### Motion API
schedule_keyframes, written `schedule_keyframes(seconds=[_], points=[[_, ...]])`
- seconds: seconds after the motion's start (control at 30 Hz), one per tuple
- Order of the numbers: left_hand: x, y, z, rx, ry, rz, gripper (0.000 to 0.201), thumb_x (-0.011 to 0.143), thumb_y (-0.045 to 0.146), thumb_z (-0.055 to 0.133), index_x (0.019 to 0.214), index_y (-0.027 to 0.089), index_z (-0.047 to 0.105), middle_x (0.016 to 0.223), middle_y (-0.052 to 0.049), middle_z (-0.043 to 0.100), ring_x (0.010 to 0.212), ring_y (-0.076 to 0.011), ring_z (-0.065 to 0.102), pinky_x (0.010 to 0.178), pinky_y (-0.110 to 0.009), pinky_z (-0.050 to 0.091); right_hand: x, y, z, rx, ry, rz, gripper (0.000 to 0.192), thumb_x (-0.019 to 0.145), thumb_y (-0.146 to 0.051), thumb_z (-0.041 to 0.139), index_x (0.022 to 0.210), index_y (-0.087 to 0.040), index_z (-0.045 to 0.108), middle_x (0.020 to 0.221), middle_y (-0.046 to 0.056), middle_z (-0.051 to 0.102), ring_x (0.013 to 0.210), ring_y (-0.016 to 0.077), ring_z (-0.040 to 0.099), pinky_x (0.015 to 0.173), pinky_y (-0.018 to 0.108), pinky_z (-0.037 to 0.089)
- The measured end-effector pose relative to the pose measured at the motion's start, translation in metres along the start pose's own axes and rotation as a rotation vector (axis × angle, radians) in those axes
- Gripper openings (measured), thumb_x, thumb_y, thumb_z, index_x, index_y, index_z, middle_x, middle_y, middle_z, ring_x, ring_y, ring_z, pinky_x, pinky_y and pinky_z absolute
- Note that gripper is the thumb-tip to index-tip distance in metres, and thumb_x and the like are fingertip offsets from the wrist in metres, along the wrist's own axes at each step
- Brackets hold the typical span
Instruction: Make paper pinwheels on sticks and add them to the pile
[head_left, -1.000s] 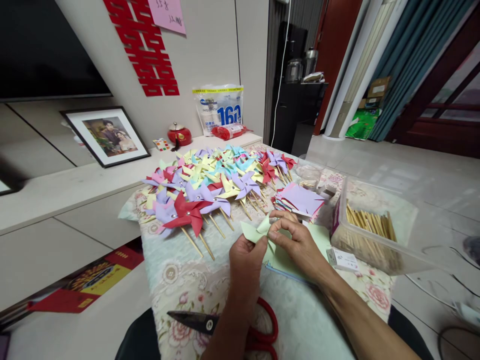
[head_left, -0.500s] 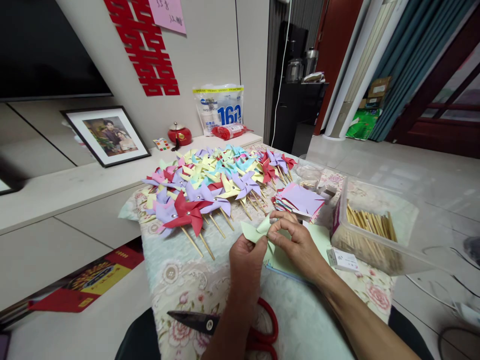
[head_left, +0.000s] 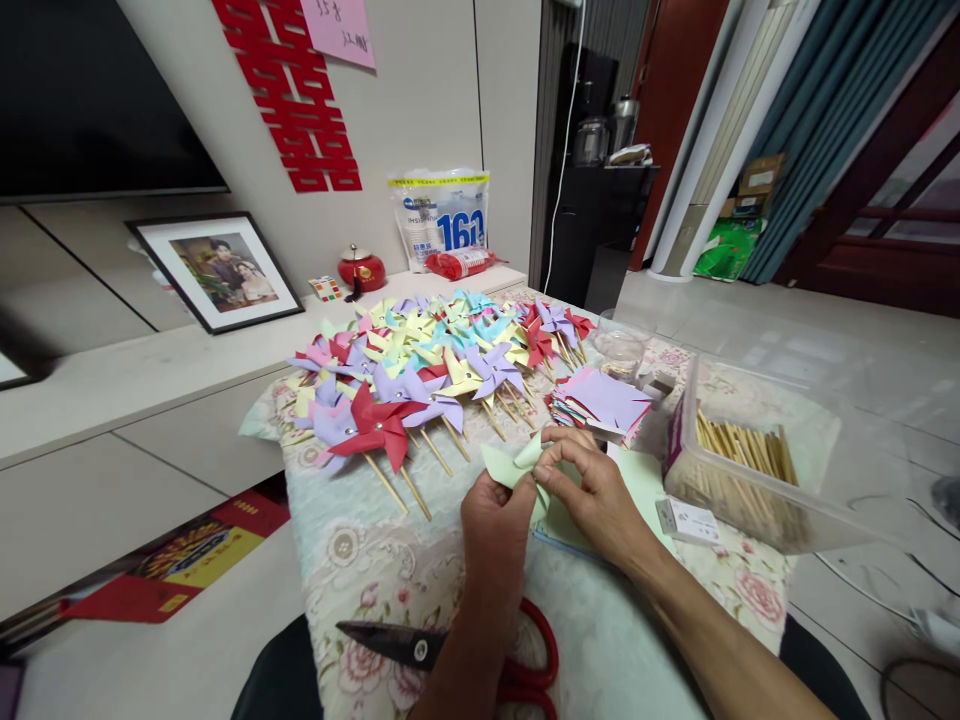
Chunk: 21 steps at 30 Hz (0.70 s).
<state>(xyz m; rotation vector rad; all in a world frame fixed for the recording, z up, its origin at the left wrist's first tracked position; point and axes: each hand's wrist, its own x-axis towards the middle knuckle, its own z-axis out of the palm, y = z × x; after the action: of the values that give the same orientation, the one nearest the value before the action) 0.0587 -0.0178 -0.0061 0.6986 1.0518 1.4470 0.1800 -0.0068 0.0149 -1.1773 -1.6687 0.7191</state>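
Note:
Between my two hands is a pale green paper pinwheel [head_left: 504, 464] with some blades folded in. My left hand [head_left: 499, 510] pinches its lower left side, thumb on top. The fingers of my right hand [head_left: 585, 475] close on its right side; the fingertips hide its centre. Under my left forearm lie red-handled scissors [head_left: 540, 640], dark blades pointing left. Beneath my right hand are flat pale green sheets [head_left: 637, 475] with a blue edge showing below. Just beyond my hands, finished pinwheels [head_left: 382, 425] on sticks lie in a large multicoloured pile.
At right, a clear plastic box [head_left: 679, 440] holds many wooden sticks [head_left: 742, 445]. A small white box [head_left: 690, 521] stands before it. Cut coloured paper [head_left: 604, 395] is stacked behind my right hand, near a round clear container [head_left: 621, 345]. A framed photo [head_left: 217, 272] leans on the cabinet.
Both hands keep their pinch on the green pinwheel, with hardly any finger movement. The whole view has shifted very slightly.

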Motion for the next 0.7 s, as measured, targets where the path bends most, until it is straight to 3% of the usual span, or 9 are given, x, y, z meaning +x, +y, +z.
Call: schedule_keyframes(seconds=[0.2,0.37,0.47,0.57,0.7], points=[[-0.0014,0.0027,0.0022,-0.053,-0.024,-0.033,0.040,0.067,0.026,0.081,0.104,0.011,0.076,0.091,-0.009,0.080,0.096,-0.0292,0.073,0.085,-0.035,0.055,-0.0009,-0.0019,0.0009,0.107,0.036,0.101,0.012,0.082,-0.032,0.069,0.081,-0.021,0.063,0.107,0.008,0.069,0.104,0.0256,0.063,0.096,0.041,0.044],[-0.0032,0.0069,0.0043,-0.080,-0.024,-0.047,0.039,0.066,0.025,0.082,0.102,0.012,0.076,0.088,-0.007,0.080,0.098,-0.0294,0.073,0.088,-0.036,0.055,-0.0006,-0.0010,0.0026,0.194,0.101,0.182,0.022,0.075,-0.033,0.076,0.088,-0.021,0.062,0.101,0.008,0.070,0.098,0.0245,0.066,0.092,0.040,0.048],[-0.0035,0.0078,0.0044,-0.076,-0.037,-0.050,0.036,0.067,0.025,0.082,0.100,0.012,0.077,0.087,-0.007,0.080,0.094,-0.0285,0.074,0.086,-0.036,0.055,0.0010,-0.0017,0.0034,0.277,0.091,0.230,0.040,0.073,-0.033,0.078,0.106,-0.020,0.060,0.097,0.007,0.070,0.093,0.0232,0.067,0.088,0.038,0.051],[-0.0032,0.0073,0.0039,-0.077,-0.047,-0.045,0.035,0.068,0.024,0.080,0.101,0.011,0.076,0.086,-0.007,0.080,0.090,-0.0278,0.074,0.083,-0.036,0.055,0.0023,-0.0024,0.0035,0.372,0.053,0.278,0.070,0.074,-0.032,0.077,0.136,-0.018,0.047,0.093,0.004,0.070,0.089,0.0214,0.068,0.085,0.037,0.051],[-0.0020,0.0059,0.0031,-0.079,-0.042,-0.050,0.037,0.067,0.023,0.081,0.102,0.011,0.076,0.085,-0.007,0.080,0.094,-0.0288,0.073,0.087,-0.037,0.055,0.0024,-0.0021,0.0030,0.440,0.040,0.282,0.087,0.073,-0.030,0.078,0.149,-0.019,0.036,0.098,0.004,0.068,0.092,0.0212,0.068,0.084,0.036,0.050]])
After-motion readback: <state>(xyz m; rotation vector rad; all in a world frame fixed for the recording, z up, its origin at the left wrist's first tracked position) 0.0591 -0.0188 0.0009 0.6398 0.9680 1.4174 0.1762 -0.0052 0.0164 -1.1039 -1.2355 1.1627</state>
